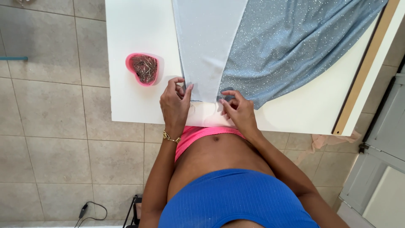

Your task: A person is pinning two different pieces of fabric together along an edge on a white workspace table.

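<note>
Two layers of cloth spread from the top centre of the frame down to the near edge of the white table (135, 33): a blue glitter fabric (291, 46) fanning off to the upper right, and over it a pale lining (206, 46) that narrows toward the person. Both look light, soft and limp; the lining seems smooth enough to slide on the glitter layer, so I would judge it best held right at the cut bottom edge, with both layers pinched together.

That is where the hands are. At centre frame the left hand (174, 107) has its fingers curled onto the lining's lower left corner, thumb and forefinger closed on the edge. Just right of it the right hand (239, 110) is curled at the lower right corner, fingertips pressed where lining meets glitter fabric; whether it also holds something small I cannot tell. The hem runs between the two hands, flat on the table, touching both sets of fingertips.

Left of the hands, well apart from the cloth, sits a pink heart-shaped dish (144, 68) full of pins.
</note>
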